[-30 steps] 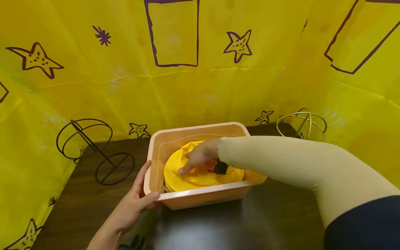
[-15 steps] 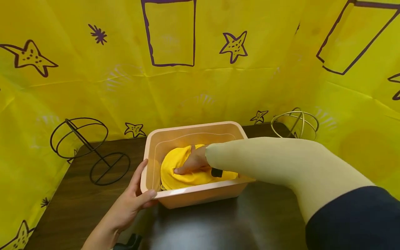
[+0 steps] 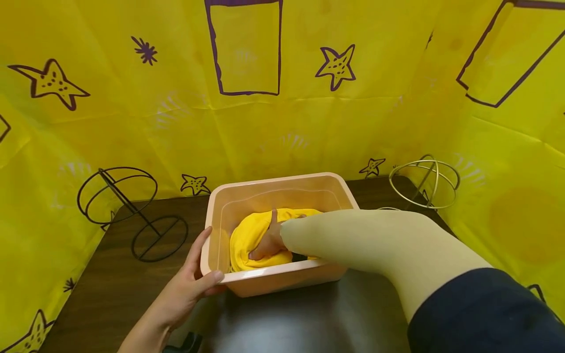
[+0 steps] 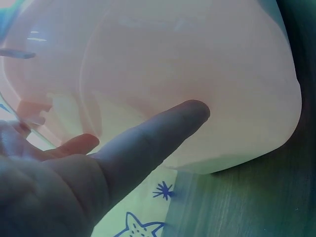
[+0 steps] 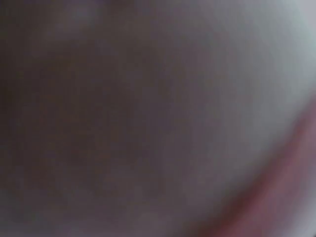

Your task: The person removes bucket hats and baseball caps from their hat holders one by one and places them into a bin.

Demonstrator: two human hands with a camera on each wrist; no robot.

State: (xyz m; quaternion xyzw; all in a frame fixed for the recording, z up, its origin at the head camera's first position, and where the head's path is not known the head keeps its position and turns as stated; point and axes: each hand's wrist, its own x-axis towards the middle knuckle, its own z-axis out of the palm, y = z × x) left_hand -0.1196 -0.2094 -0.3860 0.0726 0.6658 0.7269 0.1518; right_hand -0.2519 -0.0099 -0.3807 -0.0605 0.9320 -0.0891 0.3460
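Observation:
A peach plastic tub [image 3: 287, 268] stands on the dark wooden table. At its front left corner my left hand [image 3: 189, 289] grips the rim, thumb over the front edge and fingers along the left side. The left wrist view shows a finger [image 4: 153, 133] stretched against the tub's outer wall. Inside the tub lies a soft yellow fabric hat [image 3: 244, 235], bunched up. My right hand [image 3: 268, 241] presses down into it with thumb and fingers spread; cloth and the sleeve hide some of its fingers. The right wrist view is a dark blur.
A black wire stand [image 3: 141, 215] lies tipped on the left of the table [image 3: 110, 284]. At the back right is a gold-coloured wire stand [image 3: 434, 184]. A yellow printed sheet [image 3: 287, 117] hangs close behind and along both sides.
My right hand has pushed lower and toward the front in the tub, and the hat has sunk and bunched around it. My left hand keeps its grip on the rim.

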